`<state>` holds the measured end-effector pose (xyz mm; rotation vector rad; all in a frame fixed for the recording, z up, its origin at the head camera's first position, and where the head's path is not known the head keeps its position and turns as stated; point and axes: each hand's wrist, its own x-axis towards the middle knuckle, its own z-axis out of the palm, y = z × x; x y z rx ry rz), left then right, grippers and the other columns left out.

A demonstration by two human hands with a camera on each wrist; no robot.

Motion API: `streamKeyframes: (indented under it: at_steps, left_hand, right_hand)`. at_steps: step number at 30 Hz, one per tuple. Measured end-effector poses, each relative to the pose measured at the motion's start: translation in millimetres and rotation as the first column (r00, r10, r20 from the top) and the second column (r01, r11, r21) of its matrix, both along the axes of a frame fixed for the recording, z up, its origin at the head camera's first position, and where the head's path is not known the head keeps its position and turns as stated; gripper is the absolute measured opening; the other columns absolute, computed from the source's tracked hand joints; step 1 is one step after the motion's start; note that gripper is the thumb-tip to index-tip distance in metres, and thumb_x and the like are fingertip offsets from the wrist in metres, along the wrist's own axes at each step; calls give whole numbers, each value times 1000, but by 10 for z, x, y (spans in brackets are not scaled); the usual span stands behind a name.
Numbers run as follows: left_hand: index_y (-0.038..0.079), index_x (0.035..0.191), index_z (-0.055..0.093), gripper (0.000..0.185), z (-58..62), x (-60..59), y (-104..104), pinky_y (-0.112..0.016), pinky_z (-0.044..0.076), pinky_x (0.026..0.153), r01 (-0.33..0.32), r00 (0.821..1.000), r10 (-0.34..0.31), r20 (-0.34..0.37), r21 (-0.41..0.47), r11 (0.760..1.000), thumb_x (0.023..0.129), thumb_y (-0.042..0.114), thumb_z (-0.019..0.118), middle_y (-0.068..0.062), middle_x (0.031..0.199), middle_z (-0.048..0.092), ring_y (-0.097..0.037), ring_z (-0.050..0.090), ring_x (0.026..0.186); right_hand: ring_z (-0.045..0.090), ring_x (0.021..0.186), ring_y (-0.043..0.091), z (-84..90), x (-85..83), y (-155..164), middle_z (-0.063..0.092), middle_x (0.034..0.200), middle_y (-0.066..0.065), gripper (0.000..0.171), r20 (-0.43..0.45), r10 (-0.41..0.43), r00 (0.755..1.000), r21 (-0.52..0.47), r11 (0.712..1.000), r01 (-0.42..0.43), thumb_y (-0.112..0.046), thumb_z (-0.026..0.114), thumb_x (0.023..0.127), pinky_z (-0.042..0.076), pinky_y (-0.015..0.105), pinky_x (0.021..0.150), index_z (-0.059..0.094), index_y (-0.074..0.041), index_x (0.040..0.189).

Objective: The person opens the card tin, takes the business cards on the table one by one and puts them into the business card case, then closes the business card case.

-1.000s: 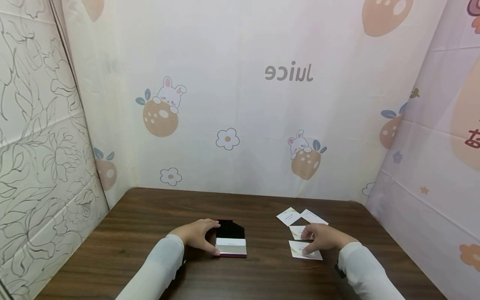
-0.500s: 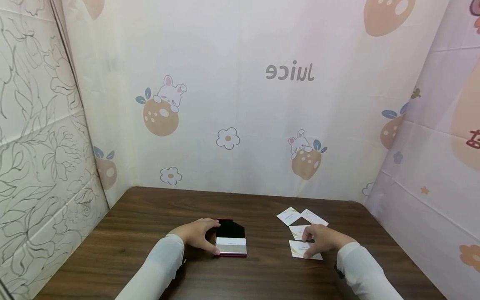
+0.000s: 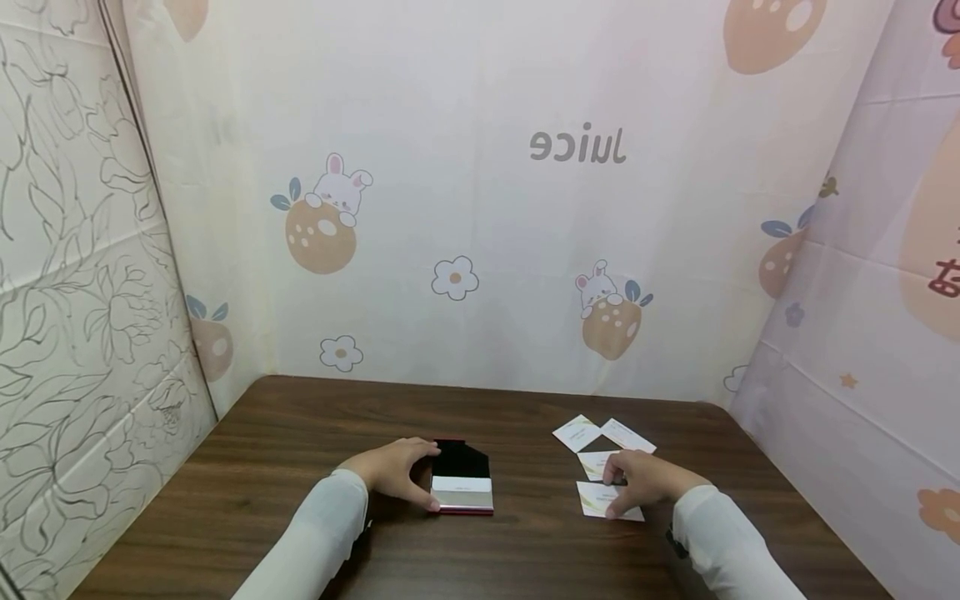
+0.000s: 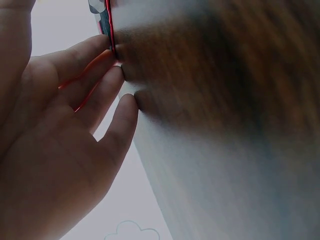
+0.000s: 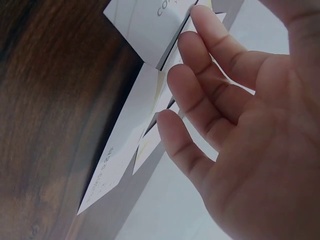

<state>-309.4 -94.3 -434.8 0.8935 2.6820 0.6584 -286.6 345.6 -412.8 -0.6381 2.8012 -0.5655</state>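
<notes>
The left hand [image 3: 390, 471] rests against the left side of an open card case [image 3: 462, 483], thumb at its near corner and fingers along its far edge; the grip is loose, fingers nearly straight, steadying the case rather than clasping it. A white card [image 3: 462, 482] sits inside the case against the dark lining. The case lies flat on the dark wooden surface [image 3: 262, 467], near the middle.

Well to the right, the right hand [image 3: 645, 479] hovers low over a scatter of white cards [image 3: 596, 500]. Its fingers curl down onto the nearest one, thumb at the near edge, a narrow pinch. Whether that card has left the wood I cannot tell. Two more cards [image 3: 577, 432] lie just beyond the hand.
</notes>
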Motion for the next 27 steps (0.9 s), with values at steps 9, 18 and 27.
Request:
streamKeyframes:
  at_steps: [9, 18, 27]
  left_hand:
    - [9, 146, 50, 91, -9, 1, -15, -54, 36, 109, -7, 1000, 7, -1, -5, 1000, 75, 52, 85, -10, 150, 45, -33, 38, 140]
    - [9, 147, 49, 92, -17, 3, -1, -54, 35, 110, -8, 1000, 8, 0, -10, 1000, 75, 53, 85, -10, 151, 45, -32, 38, 140]
    - [9, 148, 48, 92, 12, 10, -4, -55, 35, 110, -3, 1000, 3, 6, -6, 1000, 75, 52, 85, -11, 151, 44, -33, 37, 141]
  right_hand:
    - [49, 78, 14, -19, -1, 21, 55, 86, -2, 43, -14, 52, 999, -28, 998, -53, -19, 93, 67, 43, 30, 70, 61, -8, 94]
    - [51, 81, 12, -37, -11, 12, 58, 89, -5, 40, -53, 81, 995, -32, 996, -83, -23, 93, 68, 46, 33, 74, 65, -10, 94]
    - [52, 79, 9, -60, -39, 17, 58, 85, -10, 31, -71, 79, 994, -69, 994, -84, -23, 88, 75, 46, 31, 72, 63, -16, 91]
